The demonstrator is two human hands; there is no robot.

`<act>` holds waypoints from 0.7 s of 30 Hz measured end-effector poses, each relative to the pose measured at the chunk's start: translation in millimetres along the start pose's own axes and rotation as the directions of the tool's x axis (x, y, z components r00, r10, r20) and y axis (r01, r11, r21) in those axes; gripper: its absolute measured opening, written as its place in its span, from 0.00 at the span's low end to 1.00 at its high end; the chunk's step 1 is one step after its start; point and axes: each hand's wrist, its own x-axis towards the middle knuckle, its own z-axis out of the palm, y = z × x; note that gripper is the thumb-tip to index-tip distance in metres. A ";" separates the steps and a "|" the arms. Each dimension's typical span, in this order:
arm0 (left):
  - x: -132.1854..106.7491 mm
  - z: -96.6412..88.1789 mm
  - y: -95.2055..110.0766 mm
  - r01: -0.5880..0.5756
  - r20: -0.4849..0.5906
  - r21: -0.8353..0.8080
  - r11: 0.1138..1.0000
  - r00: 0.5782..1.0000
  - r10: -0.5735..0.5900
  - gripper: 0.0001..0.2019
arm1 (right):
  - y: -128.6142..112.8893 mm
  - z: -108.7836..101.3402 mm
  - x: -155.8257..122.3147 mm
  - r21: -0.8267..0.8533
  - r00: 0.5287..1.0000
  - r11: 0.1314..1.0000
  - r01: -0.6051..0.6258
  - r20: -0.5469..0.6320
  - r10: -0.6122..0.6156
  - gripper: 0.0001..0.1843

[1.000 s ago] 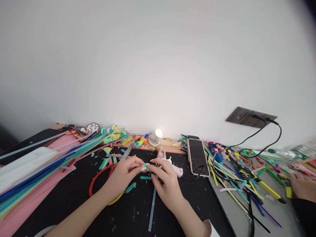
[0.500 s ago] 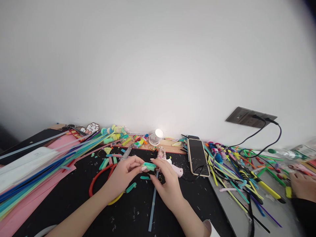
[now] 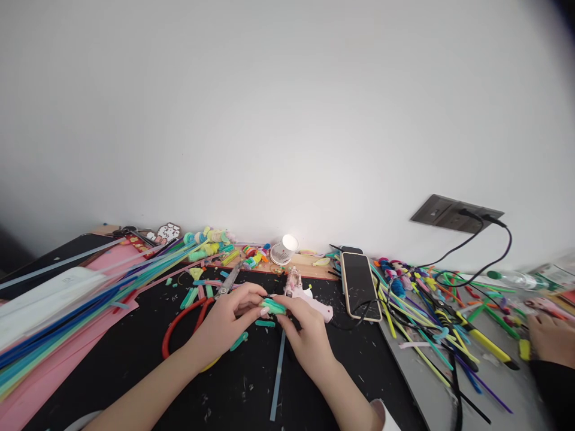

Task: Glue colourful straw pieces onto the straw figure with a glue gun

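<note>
Between both hands is a folded green pipe-cleaner piece (image 3: 273, 306), pinched at its two ends. My left hand (image 3: 231, 317) grips the left end with thumb and fingers. On the other end, my right hand (image 3: 305, 326) closes its thumb and fingertips. Under and behind my left hand lie scissors (image 3: 168, 338) with red and yellow handles, partly hidden. A pink glue gun (image 3: 314, 305) rests just beyond my right hand. Below the hands, a translucent glue stick (image 3: 277, 383) lies on the black mat. Loose green pieces (image 3: 239, 342) lie near my left wrist.
A paper cup (image 3: 287, 245) stands by the wall. To the right are a phone (image 3: 359, 284), scattered pipe cleaners (image 3: 426, 335), yellow-handled pliers (image 3: 487, 344) and cables. Another person's hand (image 3: 552, 338) is at the far right. Long pipe cleaners (image 3: 112, 299) cover the left side.
My hands have drawn slightly closer together around the green piece, which has tilted a little and shows less of its length. My left hand has shifted slightly right.
</note>
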 end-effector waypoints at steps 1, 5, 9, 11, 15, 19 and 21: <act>-0.1 0.0 0.5 -0.008 0.005 0.011 1.000 1.000 0.007 0.07 | 0.2 0.0 -0.5 -0.001 1.000 1.000 -0.016 0.001 0.016 0.13; -1.0 -0.4 2.2 -0.030 0.016 0.033 0.999 0.999 0.029 0.07 | -0.1 0.4 -2.1 0.002 0.998 0.998 -0.063 -0.017 0.063 0.11; -2.2 -0.9 2.7 -0.023 0.019 0.015 1.000 1.000 0.023 0.06 | -0.5 0.3 -1.3 -0.011 0.999 0.999 -0.047 -0.019 0.047 0.09; -2.4 -0.9 2.3 -0.022 0.017 0.010 1.000 1.000 0.022 0.05 | -0.2 0.1 -0.8 -0.014 1.000 1.000 -0.024 -0.020 0.023 0.09; -2.0 -0.6 -0.1 -0.031 0.001 0.038 0.999 1.000 0.031 0.06 | 0.7 0.2 -1.2 -0.023 1.000 1.000 -0.006 -0.020 0.005 0.09; -1.5 -1.1 -2.6 -0.057 -0.037 0.131 0.990 0.997 0.062 0.09 | 0.9 0.2 -1.8 -0.027 0.999 0.999 -0.033 -0.011 0.033 0.10; -1.7 -1.6 -2.2 -0.074 -0.037 0.159 0.984 0.996 0.081 0.10 | 1.0 0.2 -1.6 -0.011 0.999 0.999 -0.045 -0.007 0.045 0.10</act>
